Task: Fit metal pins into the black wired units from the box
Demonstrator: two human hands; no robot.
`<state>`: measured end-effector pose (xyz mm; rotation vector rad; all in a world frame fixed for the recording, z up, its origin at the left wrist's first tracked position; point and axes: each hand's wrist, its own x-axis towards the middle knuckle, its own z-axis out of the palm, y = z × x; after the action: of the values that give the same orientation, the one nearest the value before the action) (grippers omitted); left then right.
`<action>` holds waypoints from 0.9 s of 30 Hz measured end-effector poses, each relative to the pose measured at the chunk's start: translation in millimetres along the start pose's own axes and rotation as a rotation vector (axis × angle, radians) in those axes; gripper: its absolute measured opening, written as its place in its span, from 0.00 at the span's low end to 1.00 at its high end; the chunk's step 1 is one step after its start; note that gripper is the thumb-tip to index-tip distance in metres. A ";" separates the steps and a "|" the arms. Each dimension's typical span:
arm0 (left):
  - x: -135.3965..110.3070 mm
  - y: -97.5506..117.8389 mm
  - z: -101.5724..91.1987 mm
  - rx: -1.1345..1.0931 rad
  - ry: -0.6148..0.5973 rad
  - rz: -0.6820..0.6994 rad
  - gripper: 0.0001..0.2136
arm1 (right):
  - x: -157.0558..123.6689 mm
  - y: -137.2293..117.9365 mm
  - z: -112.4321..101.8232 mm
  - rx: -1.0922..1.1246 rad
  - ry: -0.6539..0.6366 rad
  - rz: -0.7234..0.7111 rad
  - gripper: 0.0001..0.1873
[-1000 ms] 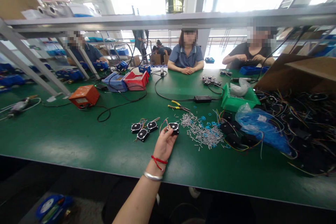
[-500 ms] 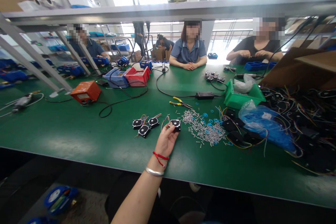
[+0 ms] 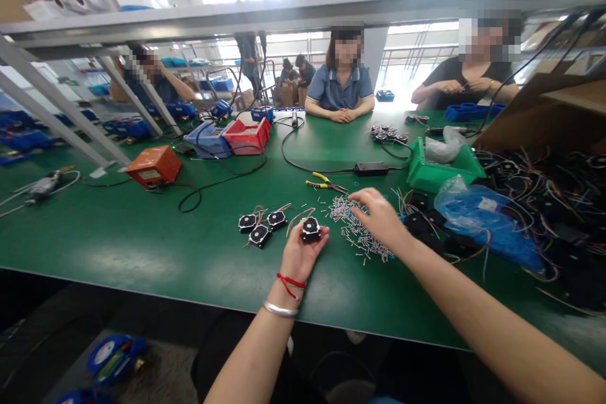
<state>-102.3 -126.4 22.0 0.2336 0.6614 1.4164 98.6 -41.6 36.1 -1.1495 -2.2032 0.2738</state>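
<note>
My left hand (image 3: 303,246), with a red cord and a silver bangle at its wrist, is closed around a small black motor (image 3: 311,229). The motor's upper face has a pale rim and a round centre, and thin coloured wires trail from its left side. My right hand (image 3: 379,218) hovers at the screw pile (image 3: 364,237), thumb and fingers bent and slightly apart, with nothing visible between them. Blue rings lie partly hidden among the screws. To the left, three similar motors (image 3: 259,235) rest on the green table (image 3: 165,246).
Yellow-handled pliers (image 3: 326,183) lie behind the screws. A green bin (image 3: 445,173), a blue plastic bag (image 3: 487,218) and heaped wired parts (image 3: 563,246) stand right. Left are an orange box (image 3: 154,167) and red bin (image 3: 246,137). A co-worker (image 3: 341,88) sits opposite.
My right hand has come in from the right over the screws. The motor in my left hand has tipped, showing its top face, and the left fingers have spread beneath it.
</note>
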 end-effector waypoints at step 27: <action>13.6 -15.1 -2.0 0.139 -0.159 -0.301 0.15 | -15.7 -22.1 22.1 0.589 -0.103 0.229 0.08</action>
<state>-90.7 -116.4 8.6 0.3378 0.6346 1.0540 76.8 -65.1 22.0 -1.0560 -1.8726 1.0211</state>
